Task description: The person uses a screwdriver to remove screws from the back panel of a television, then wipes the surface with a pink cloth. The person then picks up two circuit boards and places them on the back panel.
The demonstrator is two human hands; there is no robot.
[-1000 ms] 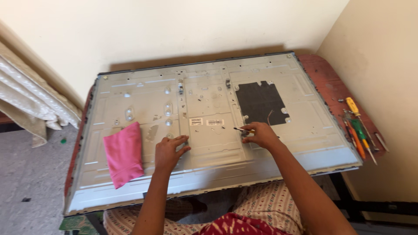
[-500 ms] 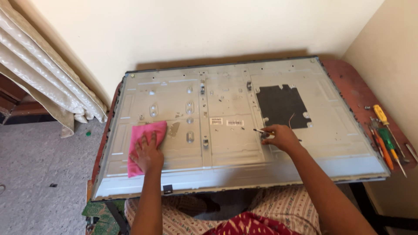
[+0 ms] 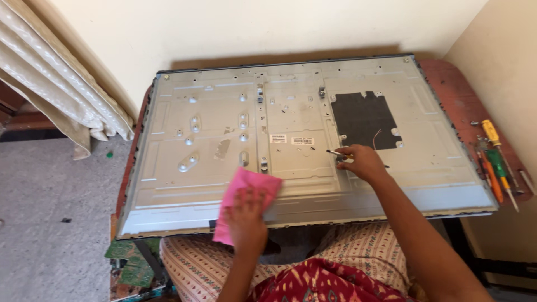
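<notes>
A large flat television lies face down on a table, its grey metal back panel (image 3: pixel 291 162) facing up, with a black patch (image 3: pixel 363 118) at the upper right. My left hand (image 3: pixel 246 221) holds a pink cloth (image 3: pixel 246 193) at the panel's near edge, the cloth hanging partly over it. My right hand (image 3: pixel 363 163) rests on the panel just below the black patch and grips a thin dark tool (image 3: pixel 334 152) whose tip points left.
Several screwdrivers (image 3: pixel 495 162) with orange, green and yellow handles lie on the red-brown table (image 3: pixel 458 95) at the right, close to the wall. A cream curtain (image 3: pixel 50 84) hangs at the left above grey floor. A green circuit board (image 3: pixel 131 271) sits under the table's near left corner.
My left hand took hold of the pink cloth and dragged it right and toward me to the panel's near edge. My right hand stayed in place. The camera shifted.
</notes>
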